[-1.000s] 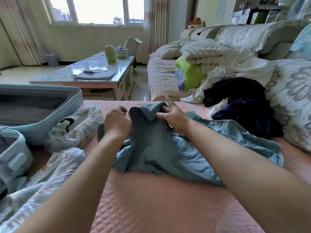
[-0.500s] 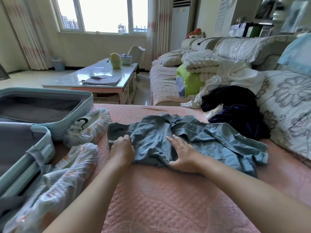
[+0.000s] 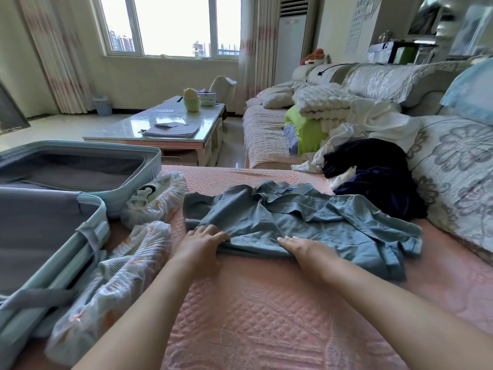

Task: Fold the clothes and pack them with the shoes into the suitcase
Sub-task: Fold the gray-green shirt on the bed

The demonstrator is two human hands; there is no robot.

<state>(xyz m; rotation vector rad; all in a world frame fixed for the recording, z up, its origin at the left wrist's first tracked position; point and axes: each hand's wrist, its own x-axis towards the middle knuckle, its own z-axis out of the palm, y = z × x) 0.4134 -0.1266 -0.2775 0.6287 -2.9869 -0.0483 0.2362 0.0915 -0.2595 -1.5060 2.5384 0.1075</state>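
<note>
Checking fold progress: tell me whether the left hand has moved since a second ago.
Yes. The left hand came back toward the person, from level with the far plastic-wrapped white shoe to the near hem of the crumpled blue-grey shirt.

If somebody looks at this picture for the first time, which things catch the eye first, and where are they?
First comes the crumpled blue-grey shirt in the middle of the pink quilted cover, with the left hand and the right hand pressing on its near edge. Next is the open pale blue suitcase at the left, with the wrapped shoes beside it. At the right lies a heap of dark clothes.
</note>
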